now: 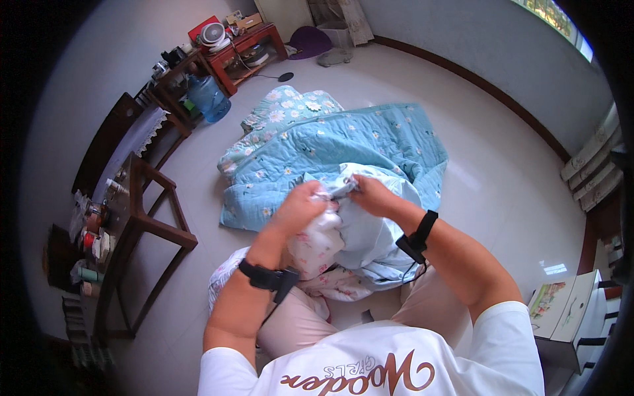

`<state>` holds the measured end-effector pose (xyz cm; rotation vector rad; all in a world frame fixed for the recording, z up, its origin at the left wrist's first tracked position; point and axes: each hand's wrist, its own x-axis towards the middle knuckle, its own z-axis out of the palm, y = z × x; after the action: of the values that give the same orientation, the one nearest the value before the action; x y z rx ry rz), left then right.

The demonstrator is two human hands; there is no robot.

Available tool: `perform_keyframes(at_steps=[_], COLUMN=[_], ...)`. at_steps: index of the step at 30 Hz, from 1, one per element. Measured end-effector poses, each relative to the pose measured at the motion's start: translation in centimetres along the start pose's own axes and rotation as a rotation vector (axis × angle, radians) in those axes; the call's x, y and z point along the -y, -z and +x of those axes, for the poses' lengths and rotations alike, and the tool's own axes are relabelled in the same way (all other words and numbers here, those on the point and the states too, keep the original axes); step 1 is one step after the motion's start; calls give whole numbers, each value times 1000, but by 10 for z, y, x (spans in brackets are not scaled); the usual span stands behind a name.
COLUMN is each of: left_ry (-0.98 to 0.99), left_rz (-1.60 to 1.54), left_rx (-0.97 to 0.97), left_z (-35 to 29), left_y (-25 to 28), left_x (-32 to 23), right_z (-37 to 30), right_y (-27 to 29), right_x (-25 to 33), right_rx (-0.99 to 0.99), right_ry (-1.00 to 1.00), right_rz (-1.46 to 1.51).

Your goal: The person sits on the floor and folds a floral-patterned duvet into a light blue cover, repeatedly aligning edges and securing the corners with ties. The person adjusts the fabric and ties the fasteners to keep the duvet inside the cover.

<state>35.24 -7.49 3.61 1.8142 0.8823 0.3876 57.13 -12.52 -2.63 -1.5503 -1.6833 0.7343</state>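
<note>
Both hands are gripping cloth at the near side of the blue quilt point(389, 135), close together, with a short bunched strip running between them. The left hand point(297, 210) is pinching a whitish gathered edge, though blur is hiding which cloth that edge belongs to; the right hand point(374, 196) is holding the rim of the pale blue cloth point(383, 234), its fingers curled tight. That pale blue cloth is lying crumpled, overlapping the quilt's near edge and sagging toward the person's knees, while a pink-flowered white cloth point(316, 245) is hanging below the left hand, nearer the person than the quilt. The handling seems to be partway along: an edge is gathered and both hands are holding fabric, but the pale blue cloth and the flowered one are lying loose and wrinkled, so straightening them appears undone. The quilt itself is spreading across the floor point(502, 165) in uneven folds, with neither hand visibly gripping it, and the daisy-patterned bedding point(281, 113) is lying heaped at its far left side, seemingly left unarranged.
</note>
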Motion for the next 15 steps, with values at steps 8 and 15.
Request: perform_keyframes(at_steps=[8,15], left_ry=[-184,19], left_rz=[180,66], left_rx=[-220,-461], left_z=[-93,-190], left_y=[136,204], left_x=[-75,-46], right_z=[91,163], right_y=[59,81], right_x=[47,55], right_rx=[-217,-100], right_ry=[22,-57], right_rz=[-48,28])
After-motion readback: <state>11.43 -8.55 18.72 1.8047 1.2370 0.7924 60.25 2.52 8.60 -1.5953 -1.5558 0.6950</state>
